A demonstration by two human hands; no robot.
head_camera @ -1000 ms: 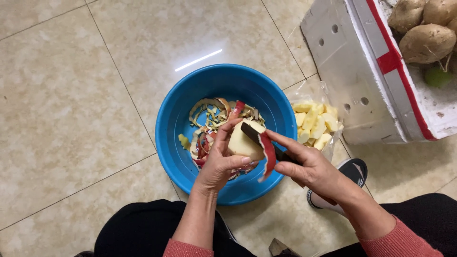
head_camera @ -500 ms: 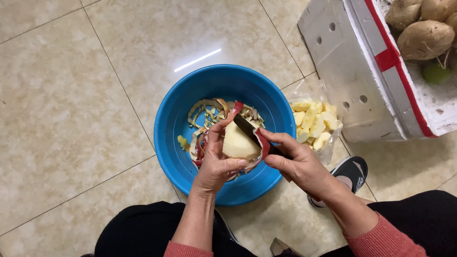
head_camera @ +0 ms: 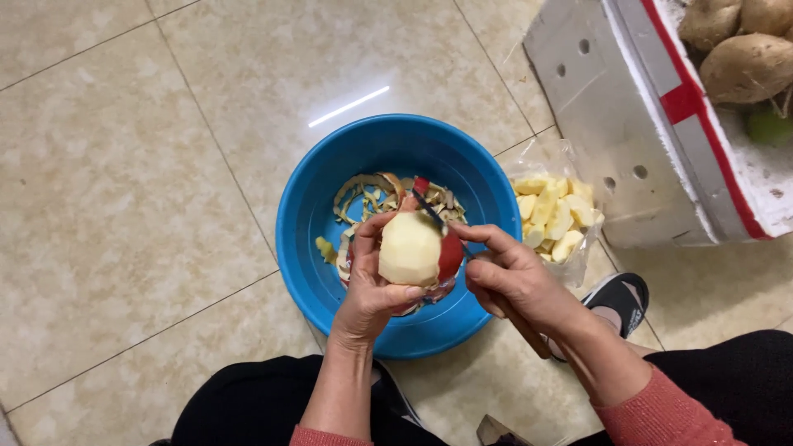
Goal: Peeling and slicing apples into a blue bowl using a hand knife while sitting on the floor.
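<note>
My left hand (head_camera: pixel 372 289) grips a partly peeled apple (head_camera: pixel 410 248), pale flesh facing up and red skin left along its right side. My right hand (head_camera: pixel 512 281) holds a knife (head_camera: pixel 431 213) whose thin blade lies against the top right of the apple; a brown handle end sticks out below the hand. Both hands hover over a blue basin (head_camera: pixel 314 215) holding several curls of red and yellow peel (head_camera: pixel 363 186).
A clear plastic bag of pale cut fruit pieces (head_camera: pixel 552 216) lies right of the basin. A white foam box (head_camera: pixel 661 124) with red tape holds brown round fruit at top right. My foot in a black sandal (head_camera: pixel 615 301) rests on the beige tiled floor.
The apple has been turned in my left hand, so more peeled flesh faces up. The knife has moved from the apple's lower right up to its top edge.
</note>
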